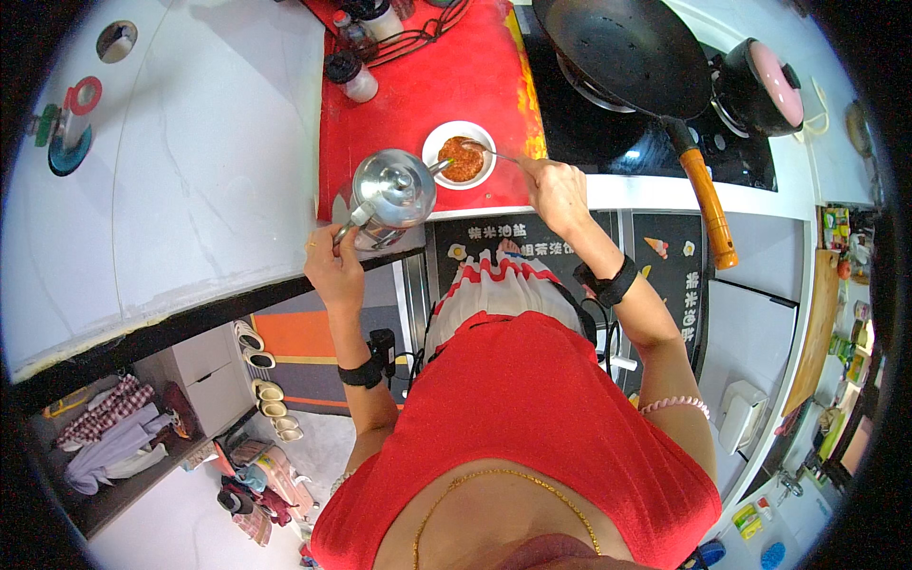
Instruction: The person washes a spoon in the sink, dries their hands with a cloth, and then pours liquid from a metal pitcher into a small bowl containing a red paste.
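Note:
My left hand grips the handle of a shiny metal pot with a lid. The pot's spout reaches over the left rim of a white bowl, which holds a red-brown chunky sauce or paste. Whether liquid runs from the spout I cannot tell. In my right hand is the handle of a metal spoon, its bowl end resting in the paste. The white bowl stands on a red mat near the counter's front edge.
Right of the mat, a black wok with a wooden handle sits on a black glass hob; its handle juts past the counter edge. Beyond is a black pot with a pink lid. Seasoning jars and a black cable lie back left.

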A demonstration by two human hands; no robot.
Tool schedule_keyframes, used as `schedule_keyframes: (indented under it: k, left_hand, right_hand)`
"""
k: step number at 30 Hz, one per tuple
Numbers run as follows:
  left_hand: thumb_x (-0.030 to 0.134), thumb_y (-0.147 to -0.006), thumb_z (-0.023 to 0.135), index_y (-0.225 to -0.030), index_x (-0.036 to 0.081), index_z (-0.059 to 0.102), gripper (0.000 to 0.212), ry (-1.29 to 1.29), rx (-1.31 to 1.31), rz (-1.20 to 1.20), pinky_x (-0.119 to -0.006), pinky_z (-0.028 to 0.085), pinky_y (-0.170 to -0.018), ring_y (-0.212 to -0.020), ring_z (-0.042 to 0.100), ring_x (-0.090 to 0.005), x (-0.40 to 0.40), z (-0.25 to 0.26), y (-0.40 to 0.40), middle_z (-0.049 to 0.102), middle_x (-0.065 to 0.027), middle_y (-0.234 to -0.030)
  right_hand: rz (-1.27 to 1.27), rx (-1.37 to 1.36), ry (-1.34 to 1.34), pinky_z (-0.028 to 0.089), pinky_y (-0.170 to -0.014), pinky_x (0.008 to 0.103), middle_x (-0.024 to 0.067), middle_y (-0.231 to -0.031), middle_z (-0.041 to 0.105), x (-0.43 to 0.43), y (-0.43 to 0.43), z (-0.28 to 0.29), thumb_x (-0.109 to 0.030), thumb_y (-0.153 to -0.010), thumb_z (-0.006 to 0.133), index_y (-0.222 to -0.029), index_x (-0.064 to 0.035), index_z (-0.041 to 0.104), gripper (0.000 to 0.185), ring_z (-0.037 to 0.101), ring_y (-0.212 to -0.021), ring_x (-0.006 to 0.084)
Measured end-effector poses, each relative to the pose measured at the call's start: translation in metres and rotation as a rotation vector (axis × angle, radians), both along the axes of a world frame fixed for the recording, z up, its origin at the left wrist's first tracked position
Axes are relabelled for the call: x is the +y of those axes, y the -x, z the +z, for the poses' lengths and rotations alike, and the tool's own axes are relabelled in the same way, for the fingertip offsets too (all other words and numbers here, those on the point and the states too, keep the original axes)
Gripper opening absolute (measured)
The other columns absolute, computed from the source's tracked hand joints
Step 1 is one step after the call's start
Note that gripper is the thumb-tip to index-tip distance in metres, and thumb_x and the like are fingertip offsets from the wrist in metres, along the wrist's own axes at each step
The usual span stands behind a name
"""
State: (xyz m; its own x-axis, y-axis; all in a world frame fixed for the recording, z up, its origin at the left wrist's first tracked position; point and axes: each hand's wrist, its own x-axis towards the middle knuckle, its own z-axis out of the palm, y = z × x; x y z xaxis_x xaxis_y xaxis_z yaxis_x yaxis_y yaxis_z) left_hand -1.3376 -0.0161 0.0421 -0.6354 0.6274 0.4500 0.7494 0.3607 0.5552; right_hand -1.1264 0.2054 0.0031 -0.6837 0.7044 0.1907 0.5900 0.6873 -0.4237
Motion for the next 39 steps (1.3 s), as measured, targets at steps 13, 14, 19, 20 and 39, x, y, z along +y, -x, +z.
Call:
schedule_keyframes:
  k: [13,14,19,20,39]
  left_hand:
    - [0.011,-0.079,0.062,-0.085,0.002,0.059,0.011,0.012,-0.044,0.024,-0.028,0.041,-0.055,-0.059,0.053,-0.0184,-0.003,-0.003,0.001,0.058,-0.0104,-0.072]
    - [0.011,-0.079,0.062,-0.085,0.002,0.059,0.011,0.011,-0.044,0.026,-0.028,0.041,-0.055,-0.06,0.053,-0.0184,-0.003,-0.004,0.001,0.058,-0.0104,-0.072]
    - [0.011,-0.08,0.062,-0.084,0.001,0.059,0.011,0.018,-0.057,0.035,-0.028,0.042,-0.056,-0.06,0.053,-0.0187,-0.003,-0.003,0.0,0.058,-0.0109,-0.072]
    - [0.011,-0.08,0.062,-0.084,0.001,0.059,0.011,0.019,-0.066,0.038,-0.028,0.042,-0.056,-0.06,0.053,-0.0187,-0.003,-0.003,0.0,0.058,-0.011,-0.072]
    - [0.007,-0.078,0.063,-0.084,0.0,0.058,0.011,-0.183,-0.261,0.145,-0.023,0.04,-0.053,-0.056,0.046,-0.0093,-0.011,-0.023,0.001,0.055,-0.0062,-0.066]
  right_hand:
    - [0.003,0.022,-0.025,0.048,-0.052,0.0427,0.0173,-0.067,0.06,0.0,-0.001,-0.001,-0.01,-0.075,0.052,-0.086,-0.0102,0.061,0.014,0.061,-0.059,0.0336]
    - [0.004,0.01,-0.021,0.048,-0.052,0.0427,0.0172,-0.067,0.06,0.0,-0.001,0.0,-0.01,-0.075,0.052,-0.086,-0.0103,0.061,0.014,0.061,-0.06,0.0335]
    - [0.007,-0.013,-0.022,0.048,-0.052,0.0427,0.0165,-0.068,0.061,0.0,-0.001,0.001,-0.011,-0.075,0.052,-0.085,-0.0111,0.06,0.013,0.061,-0.059,0.0332]
    - [0.008,-0.004,-0.026,0.048,-0.052,0.0427,0.0165,-0.068,0.061,0.0,-0.001,0.001,-0.011,-0.075,0.052,-0.085,-0.0113,0.061,0.013,0.06,-0.059,0.0332]
    - [0.112,-0.256,-0.143,0.048,-0.053,0.039,0.0128,-0.066,0.06,0.006,0.013,-0.021,-0.006,-0.071,0.052,-0.09,-0.012,0.062,0.022,0.06,-0.059,0.0298]
